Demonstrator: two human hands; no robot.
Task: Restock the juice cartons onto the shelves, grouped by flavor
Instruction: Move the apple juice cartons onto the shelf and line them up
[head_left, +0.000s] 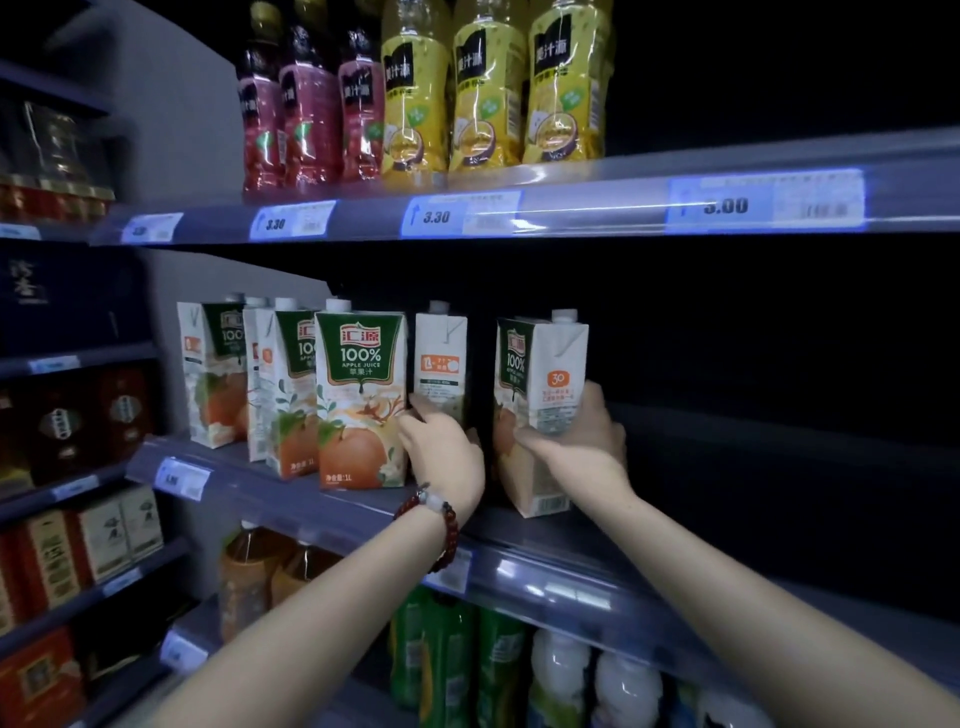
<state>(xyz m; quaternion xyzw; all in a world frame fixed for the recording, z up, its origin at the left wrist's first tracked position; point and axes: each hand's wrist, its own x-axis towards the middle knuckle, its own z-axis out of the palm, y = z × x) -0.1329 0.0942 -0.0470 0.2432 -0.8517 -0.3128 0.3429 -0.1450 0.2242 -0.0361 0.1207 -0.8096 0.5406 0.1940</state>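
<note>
Several white-and-green apple juice cartons stand on the middle shelf (545, 551). My right hand (582, 441) grips the rightmost carton (540, 374) low on its side; this carton stands upright, turned partly sideways. My left hand (447, 447), with a red bead bracelet on the wrist, holds the lower part of a carton (441, 358) that shows its white side. Left of it a carton (361, 400) faces front, and further left stand two more cartons (283, 384) (213, 369).
The upper shelf holds red bottles (306, 104) and yellow bottles (488, 93) above price tags (457, 215). Green and white bottles (467, 670) fill the shelf below. Boxed goods (78, 551) stand on the left-hand shelving. The middle shelf to the right of the cartons is dark.
</note>
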